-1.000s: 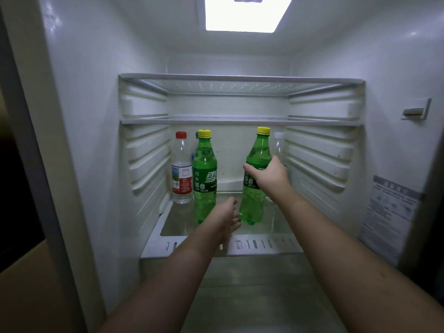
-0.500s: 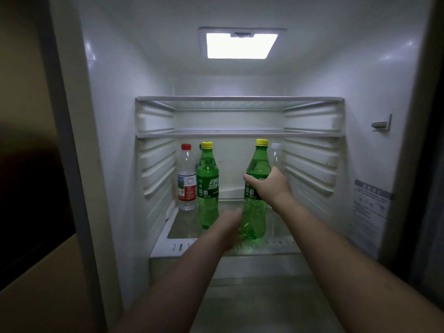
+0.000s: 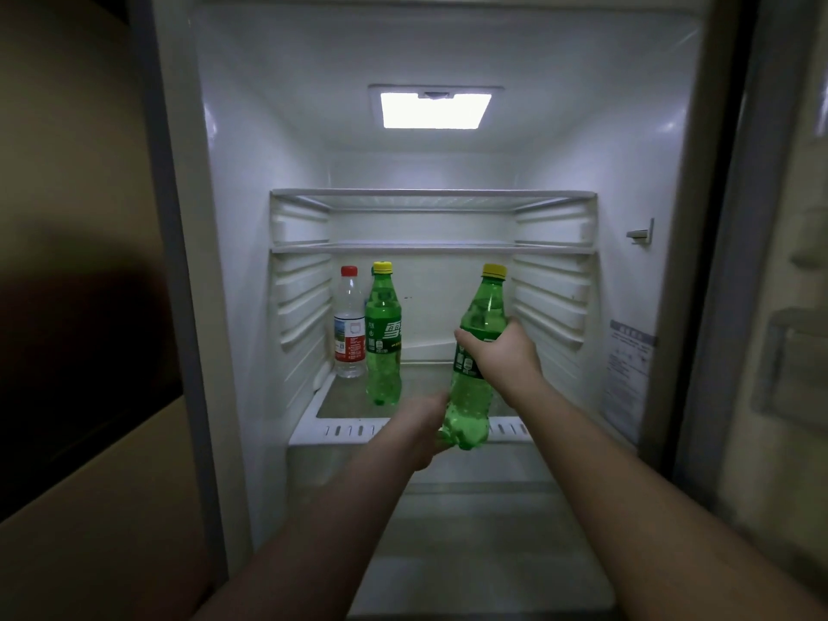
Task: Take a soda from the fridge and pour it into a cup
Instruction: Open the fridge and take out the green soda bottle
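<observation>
- My right hand [image 3: 504, 354] is gripping the green soda bottle [image 3: 475, 351] around its labelled middle, fingers and thumb curled round it, right of the frame's centre.
- The bottle is tilting, its yellow cap [image 3: 493, 271] leaning toward the upper right and its base swinging toward the lower left, in front of the shelf's front lip [image 3: 340, 430].
- My left hand [image 3: 423, 434] is reaching in just below centre and is touching the bottle's base from the left; the fingers are lying behind the bottle, so I cannot tell how far they are curled.
- A second green soda bottle [image 3: 383, 338] with a yellow cap is standing upright on the glass shelf, left of centre, well apart from the one I am holding.
- A clear water bottle [image 3: 349, 324] with a red cap and a red-and-white label is standing just beside it, closer to the fridge's left wall [image 3: 251, 262].
- The fridge light [image 3: 434, 109] is glowing in the upper centre of the frame.
- Two bare shelves [image 3: 432, 248] are sitting above the bottles.
- A printed sticker [image 3: 627, 374] is showing on the right inner wall.
</observation>
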